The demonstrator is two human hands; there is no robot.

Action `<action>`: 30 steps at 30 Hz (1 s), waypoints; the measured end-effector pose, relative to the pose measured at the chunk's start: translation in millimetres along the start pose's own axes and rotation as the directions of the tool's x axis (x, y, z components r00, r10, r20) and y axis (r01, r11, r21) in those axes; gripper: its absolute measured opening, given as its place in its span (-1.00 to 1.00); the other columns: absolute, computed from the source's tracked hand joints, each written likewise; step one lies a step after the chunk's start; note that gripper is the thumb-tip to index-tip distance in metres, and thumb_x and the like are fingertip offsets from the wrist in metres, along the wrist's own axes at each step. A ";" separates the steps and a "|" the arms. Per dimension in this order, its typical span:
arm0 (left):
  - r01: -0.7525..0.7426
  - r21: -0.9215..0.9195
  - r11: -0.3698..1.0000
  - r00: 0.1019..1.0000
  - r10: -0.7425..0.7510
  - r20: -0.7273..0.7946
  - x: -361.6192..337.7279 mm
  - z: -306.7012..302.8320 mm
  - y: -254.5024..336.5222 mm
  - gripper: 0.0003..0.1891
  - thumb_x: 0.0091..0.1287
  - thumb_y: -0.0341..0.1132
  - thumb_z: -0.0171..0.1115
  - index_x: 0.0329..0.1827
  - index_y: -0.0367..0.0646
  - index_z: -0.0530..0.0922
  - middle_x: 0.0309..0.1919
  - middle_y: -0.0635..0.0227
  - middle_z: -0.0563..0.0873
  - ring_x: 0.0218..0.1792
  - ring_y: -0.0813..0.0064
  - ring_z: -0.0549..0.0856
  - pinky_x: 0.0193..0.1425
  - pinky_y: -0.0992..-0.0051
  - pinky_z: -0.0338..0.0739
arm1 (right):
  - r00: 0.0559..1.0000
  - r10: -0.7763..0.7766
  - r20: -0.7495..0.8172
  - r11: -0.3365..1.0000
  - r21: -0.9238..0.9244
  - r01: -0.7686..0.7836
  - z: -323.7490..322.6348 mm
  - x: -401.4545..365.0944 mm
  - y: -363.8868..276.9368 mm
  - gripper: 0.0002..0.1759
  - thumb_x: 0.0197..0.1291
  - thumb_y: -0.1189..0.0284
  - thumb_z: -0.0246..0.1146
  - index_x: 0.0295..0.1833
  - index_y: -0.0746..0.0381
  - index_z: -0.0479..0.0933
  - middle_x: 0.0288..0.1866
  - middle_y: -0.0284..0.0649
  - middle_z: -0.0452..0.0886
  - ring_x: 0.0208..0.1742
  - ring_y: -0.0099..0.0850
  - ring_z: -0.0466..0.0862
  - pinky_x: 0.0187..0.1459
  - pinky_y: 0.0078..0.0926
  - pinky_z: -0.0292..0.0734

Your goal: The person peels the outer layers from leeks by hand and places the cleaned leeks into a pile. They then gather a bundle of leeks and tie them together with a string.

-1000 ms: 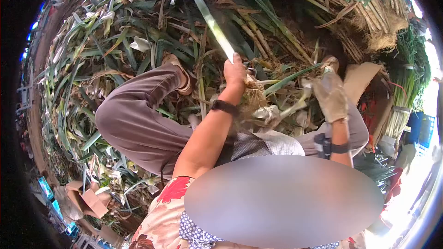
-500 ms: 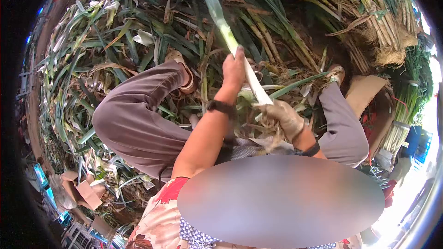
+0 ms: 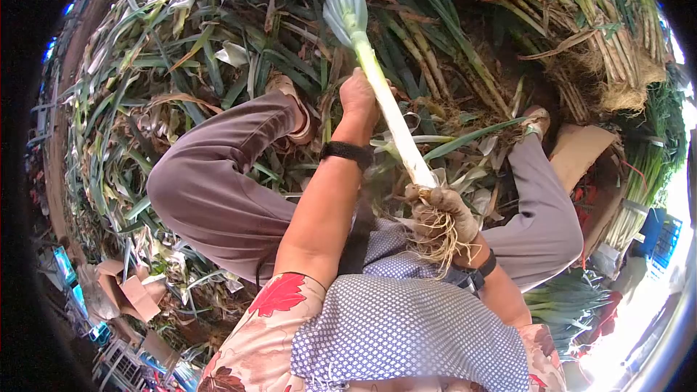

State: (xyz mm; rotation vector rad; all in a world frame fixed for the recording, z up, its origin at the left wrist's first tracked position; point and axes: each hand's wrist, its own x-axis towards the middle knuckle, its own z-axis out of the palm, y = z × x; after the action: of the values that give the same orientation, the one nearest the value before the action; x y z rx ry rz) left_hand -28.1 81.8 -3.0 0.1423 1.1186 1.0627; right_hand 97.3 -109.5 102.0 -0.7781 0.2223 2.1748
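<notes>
A long leek [image 3: 390, 116] slants between my hands, its green leaves at the top and its white shaft running down to the roots. My bare left hand [image 3: 359, 94] is wrapped around the upper shaft, with part of its fingers hidden behind it. Lower down, my right hand [image 3: 449, 212], in a dirty light glove, grips the root end. Stringy pale roots [image 3: 451, 243] hang from beneath the gloved fingers, over the patterned apron [image 3: 406, 316].
Loose leek leaves [image 3: 109, 138] cover the ground around my legs. Bundled leeks with roots [image 3: 617, 65] lie at upper right. Beside my right foot lies a cardboard piece [image 3: 579, 151]; torn cardboard [image 3: 134, 294] sits at lower left. More green stalks [image 3: 570, 305] lie at lower right.
The gloved right hand and the root end have moved slightly down, and the roots now hang more plainly in view. The leek's fanned leaves show more clearly. Both hands still hold it.
</notes>
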 end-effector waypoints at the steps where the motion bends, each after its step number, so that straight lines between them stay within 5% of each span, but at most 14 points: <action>1: 0.026 -0.013 1.000 1.000 -0.026 0.008 1.8 -1.1 -2.0 -0.68 0.37 -0.16 -0.16 -0.29 -0.29 0.40 -0.57 0.16 0.55 -0.63 0.27 0.56 -0.55 0.35 0.52 | 0.999 -0.006 0.048 0.999 0.051 0.003 -0.9 0.7 -0.3 -0.64 0.18 0.32 0.14 -0.01 0.35 0.40 -0.58 -0.48 0.38 -0.65 -0.70 0.33 -0.63 -0.80 0.24; 3: 0.079 -0.037 0.996 0.997 -0.078 0.024 7.2 -5.0 -10.4 -0.71 0.34 -0.19 -0.12 -0.26 -0.28 0.39 -0.58 0.15 0.53 -0.65 0.24 0.56 -0.59 0.30 0.52 | 0.989 -0.025 0.144 0.988 0.156 0.003 -2.4 1.8 -0.1 -0.61 0.16 0.33 0.16 0.01 0.37 0.36 -0.57 -0.48 0.38 -0.64 -0.71 0.32 -0.62 -0.81 0.24; 4: 0.157 0.002 0.988 0.985 -0.156 0.073 5.6 -7.6 -14.3 -0.72 0.34 -0.19 -0.11 -0.26 -0.27 0.40 -0.58 0.17 0.53 -0.65 0.25 0.55 -0.59 0.31 0.51 | 0.995 -0.096 0.011 0.981 0.173 0.092 -1.2 3.2 2.1 -0.56 0.15 0.33 0.18 0.04 0.39 0.33 -0.55 -0.47 0.40 -0.62 -0.71 0.34 -0.60 -0.82 0.27; 6: 0.304 0.092 0.948 0.935 -0.315 0.163 -1.6 -14.9 -25.2 -0.72 0.33 -0.19 -0.10 -0.25 -0.25 0.43 -0.56 0.21 0.53 -0.65 0.27 0.54 -0.60 0.31 0.50 | 0.995 -0.097 0.033 0.977 0.192 0.089 0.4 3.0 -1.3 -0.56 0.13 0.34 0.20 0.04 0.38 0.33 -0.53 -0.46 0.43 -0.62 -0.71 0.35 -0.58 -0.82 0.31; 9: 0.179 -0.116 0.977 0.983 -0.182 -0.021 -18.6 -4.9 -33.8 -0.64 0.35 -0.06 -0.13 -0.21 -0.22 0.45 -0.58 0.31 0.52 -0.70 0.40 0.48 -0.67 0.45 0.42 | 0.991 -0.081 0.103 0.989 0.132 0.067 -1.6 0.4 -5.7 -0.56 0.14 0.29 0.18 0.04 0.36 0.35 -0.49 -0.41 0.49 -0.60 -0.67 0.41 -0.55 -0.77 0.37; 10: 0.173 0.008 0.985 0.982 -0.172 -0.074 -15.4 -16.1 -29.0 -0.56 0.34 0.07 -0.12 -0.25 -0.18 0.44 -0.61 0.38 0.49 -0.72 0.55 0.42 -0.71 0.58 0.32 | 0.990 -0.085 0.115 0.993 0.094 0.074 -1.9 -0.8 -5.3 -0.56 0.15 0.28 0.16 0.04 0.36 0.36 -0.49 -0.40 0.49 -0.60 -0.66 0.42 -0.56 -0.75 0.37; 12: 0.188 -0.003 0.982 0.926 -0.176 0.335 -24.7 -24.7 8.1 -0.60 0.35 0.04 -0.08 -0.32 -0.16 0.43 -0.60 0.42 0.48 -0.64 0.57 0.46 -0.60 0.54 0.38 | 0.990 -0.062 0.127 0.997 0.059 0.054 -13.2 2.2 -3.4 -0.57 0.17 0.24 0.11 0.02 0.36 0.40 -0.48 -0.37 0.51 -0.60 -0.62 0.45 -0.59 -0.71 0.37; 13: 0.000 0.156 0.988 0.995 -0.015 0.095 -18.3 -13.2 -6.4 -0.57 0.34 0.08 -0.08 -0.41 -0.14 0.41 -0.64 0.46 0.45 -0.71 0.66 0.40 -0.71 0.61 0.29 | 0.994 -0.063 0.090 0.998 -0.008 0.064 -11.8 3.8 -3.2 -0.57 0.16 0.25 0.11 0.02 0.36 0.41 -0.47 -0.37 0.51 -0.60 -0.62 0.46 -0.60 -0.71 0.37; 16: -0.290 0.477 0.830 0.957 0.262 0.126 -1.8 -18.4 -21.2 -0.65 0.36 -0.04 -0.06 -0.32 -0.17 0.45 -0.57 0.41 0.51 -0.58 0.58 0.49 -0.50 0.54 0.45 | 0.997 -0.072 0.019 0.985 -0.154 0.074 -10.5 5.9 -4.5 -0.57 0.13 0.26 0.14 0.02 0.36 0.44 -0.45 -0.38 0.52 -0.55 -0.63 0.49 -0.56 -0.73 0.39; 19: -0.227 0.181 0.957 0.962 0.192 0.192 -7.9 -19.2 -26.2 -0.69 0.38 -0.10 -0.06 -0.33 -0.17 0.45 -0.56 0.41 0.51 -0.58 0.59 0.49 -0.49 0.56 0.45 | 0.997 -0.069 -0.019 0.974 -0.219 0.063 -17.5 9.4 -4.6 -0.57 0.13 0.30 0.15 0.04 0.37 0.42 -0.44 -0.37 0.52 -0.50 -0.64 0.49 -0.51 -0.75 0.41; 26: -0.242 0.343 0.908 0.966 0.194 0.169 1.9 -23.9 -18.4 -0.79 0.33 -0.26 -0.05 -0.27 -0.21 0.47 -0.52 0.45 0.54 -0.60 0.61 0.48 -0.50 0.57 0.43 | 0.994 -0.099 -0.049 0.968 -0.235 0.085 -21.1 7.8 -5.2 -0.60 0.13 0.40 0.11 0.04 0.42 0.42 -0.37 -0.32 0.55 -0.42 -0.60 0.53 -0.38 -0.73 0.45; 30: -0.018 0.292 0.956 0.998 0.000 0.062 -16.4 -14.1 2.1 -0.85 0.22 -0.29 0.00 -0.39 -0.18 0.45 -0.56 0.44 0.47 -0.70 0.61 0.40 -0.68 0.56 0.30 | 0.988 -0.127 -0.090 0.971 -0.215 0.105 -15.7 9.7 -6.0 -0.61 0.11 0.42 0.11 0.02 0.42 0.43 -0.34 -0.28 0.58 -0.44 -0.58 0.54 -0.39 -0.71 0.47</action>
State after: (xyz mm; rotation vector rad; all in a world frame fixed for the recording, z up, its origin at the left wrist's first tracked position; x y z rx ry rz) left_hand -40.9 65.0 2.3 0.4130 1.2162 0.8897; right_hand 104.2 -105.6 84.3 -0.9982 -0.0027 2.0706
